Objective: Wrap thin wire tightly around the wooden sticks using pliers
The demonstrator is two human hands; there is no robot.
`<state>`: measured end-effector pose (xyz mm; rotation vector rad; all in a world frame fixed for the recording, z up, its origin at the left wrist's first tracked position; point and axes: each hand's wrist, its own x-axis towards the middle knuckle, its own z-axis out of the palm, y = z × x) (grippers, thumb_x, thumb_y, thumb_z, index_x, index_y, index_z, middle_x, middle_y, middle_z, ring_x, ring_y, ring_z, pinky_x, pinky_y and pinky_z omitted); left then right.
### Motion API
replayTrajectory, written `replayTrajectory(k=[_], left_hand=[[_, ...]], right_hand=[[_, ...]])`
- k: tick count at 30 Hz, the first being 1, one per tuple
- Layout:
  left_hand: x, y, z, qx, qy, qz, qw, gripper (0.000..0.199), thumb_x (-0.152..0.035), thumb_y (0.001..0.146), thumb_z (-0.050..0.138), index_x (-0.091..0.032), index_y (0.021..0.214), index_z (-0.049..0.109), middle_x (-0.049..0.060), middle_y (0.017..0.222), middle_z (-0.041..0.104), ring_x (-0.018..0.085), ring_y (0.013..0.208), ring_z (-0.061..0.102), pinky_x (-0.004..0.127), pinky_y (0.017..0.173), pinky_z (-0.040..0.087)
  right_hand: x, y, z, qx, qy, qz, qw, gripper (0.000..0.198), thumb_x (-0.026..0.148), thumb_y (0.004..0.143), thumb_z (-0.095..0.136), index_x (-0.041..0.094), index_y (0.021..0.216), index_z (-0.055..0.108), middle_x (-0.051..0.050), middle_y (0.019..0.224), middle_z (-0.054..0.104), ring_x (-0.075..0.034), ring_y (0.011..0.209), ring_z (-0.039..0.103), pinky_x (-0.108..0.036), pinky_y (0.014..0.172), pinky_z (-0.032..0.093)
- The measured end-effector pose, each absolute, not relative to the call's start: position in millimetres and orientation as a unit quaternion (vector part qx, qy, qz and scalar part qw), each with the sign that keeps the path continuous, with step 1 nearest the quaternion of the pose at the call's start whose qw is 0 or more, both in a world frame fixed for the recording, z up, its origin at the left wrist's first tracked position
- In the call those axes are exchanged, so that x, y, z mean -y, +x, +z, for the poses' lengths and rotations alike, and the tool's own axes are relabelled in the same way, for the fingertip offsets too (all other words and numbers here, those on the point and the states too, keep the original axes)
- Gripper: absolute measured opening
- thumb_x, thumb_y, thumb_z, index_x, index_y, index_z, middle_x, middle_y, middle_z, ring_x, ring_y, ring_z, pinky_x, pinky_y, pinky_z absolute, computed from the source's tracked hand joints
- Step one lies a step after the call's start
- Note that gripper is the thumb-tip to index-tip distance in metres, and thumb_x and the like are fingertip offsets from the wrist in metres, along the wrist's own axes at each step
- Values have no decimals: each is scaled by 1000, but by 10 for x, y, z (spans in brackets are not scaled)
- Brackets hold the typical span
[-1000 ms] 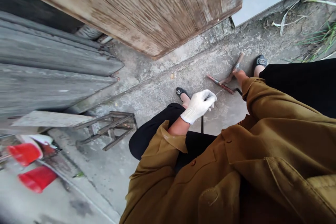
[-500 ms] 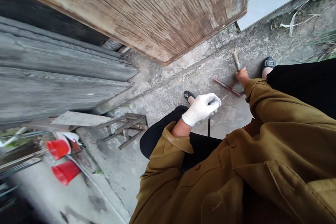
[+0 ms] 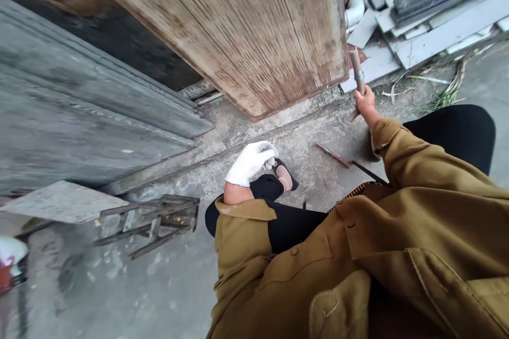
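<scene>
My left hand [image 3: 254,163], in a white glove, is held above my dark shoe [image 3: 286,176] with its fingers curled and pinched together. Whatever may be between those fingertips is too small to make out. My bare right hand [image 3: 366,100] is wrapped round a wooden stick [image 3: 357,66] with a greyish band about it, and its ends show above and below the fist. On the concrete between the hands lies a thin reddish rod [image 3: 333,155], touching neither of them. Close to it is a narrow black strip [image 3: 369,172].
A weathered wooden door [image 3: 254,37] stands ahead, beside grey boards [image 3: 87,95] on the left. A small wooden stool frame [image 3: 159,222] and a pale flat board [image 3: 63,202] are at lower left. White tiles and planks [image 3: 429,47] are piled at upper right.
My gloved left hand has moved left, and the thin strand seen at its fingertips no longer shows. My right hand has raised the stick a little. The view has shifted, showing more of the tile pile.
</scene>
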<state>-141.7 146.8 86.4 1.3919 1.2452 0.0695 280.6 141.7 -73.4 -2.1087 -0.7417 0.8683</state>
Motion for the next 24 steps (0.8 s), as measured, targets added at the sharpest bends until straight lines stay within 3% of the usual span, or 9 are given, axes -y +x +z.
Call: replayTrajectory(k=[3, 6, 10, 13, 16, 19, 21, 22, 24], left_hand=[[-1618, -1420, 698, -555, 648, 53, 519, 9, -28, 71, 62, -20, 72, 63, -1, 60, 64, 14, 56, 59, 25, 60, 50], [-1770, -1342, 642, -550, 717, 62, 424, 11, -28, 72, 62, -20, 76, 68, 3, 75, 74, 20, 79, 70, 29, 79, 57], [-1874, -1227, 788, -485, 745, 101, 448, 47, -27, 69, 71, -16, 115, 74, 12, 134, 76, 27, 132, 67, 35, 119, 47], [-1826, -1030, 1043, -414, 722, 243, 498, 64, -30, 79, 69, -16, 141, 63, 13, 157, 61, 23, 148, 57, 35, 127, 41], [-1659, -656, 1389, -362, 694, 423, 456, 56, -37, 98, 56, -22, 152, 53, 12, 165, 53, 18, 153, 52, 33, 126, 42], [-1458, -257, 1680, -323, 702, 413, 483, 54, -40, 104, 54, -26, 156, 48, 11, 151, 64, 16, 134, 66, 30, 108, 55], [-1368, -90, 1757, -320, 661, 413, 539, 45, -41, 104, 54, -22, 145, 56, 8, 115, 76, 11, 88, 74, 24, 79, 58], [-1346, -49, 1756, -320, 633, 414, 570, 40, -42, 104, 53, -19, 136, 61, 3, 94, 72, 9, 65, 64, 21, 63, 52], [-1352, -35, 1701, -315, 582, 434, 612, 33, -43, 102, 54, -18, 122, 66, -6, 66, 51, 7, 46, 38, 20, 46, 32]], right_hand=[[-1626, 2998, -123, 298, -802, 266, 445, 24, 23, 100, 52, 15, 120, 61, -2, 88, 61, -13, 62, 48, -28, 65, 50], [-1666, 3125, 642, 403, -759, 225, 460, 21, 22, 96, 59, 17, 116, 65, 0, 79, 57, -14, 62, 50, -31, 67, 51], [-1437, 3079, 1641, 541, -731, 134, 394, 9, 21, 92, 70, 20, 100, 66, -1, 75, 56, -18, 71, 57, -34, 77, 52], [-1213, 2859, 2156, 618, -713, 58, 327, 13, 21, 89, 75, 21, 98, 67, -4, 81, 61, -23, 86, 62, -38, 88, 50], [-1076, 2534, 2402, 657, -706, 28, 264, 14, 24, 90, 75, 23, 101, 66, -5, 84, 64, -25, 91, 64, -38, 87, 47], [-1048, 2215, 2433, 689, -690, 14, 222, 13, 29, 92, 73, 24, 101, 65, -5, 85, 66, -24, 87, 64, -36, 81, 45], [-1089, 2071, 2372, 710, -672, 25, 209, 13, 32, 92, 72, 24, 98, 64, -5, 84, 66, -23, 83, 63, -35, 76, 42], [-1127, 2028, 2325, 717, -665, 40, 206, 13, 33, 92, 71, 24, 96, 63, -5, 83, 66, -23, 81, 62, -34, 74, 41], [-1232, 1993, 2203, 719, -658, 83, 210, 15, 34, 92, 71, 23, 93, 61, -4, 80, 64, -22, 77, 60, -34, 71, 39]])
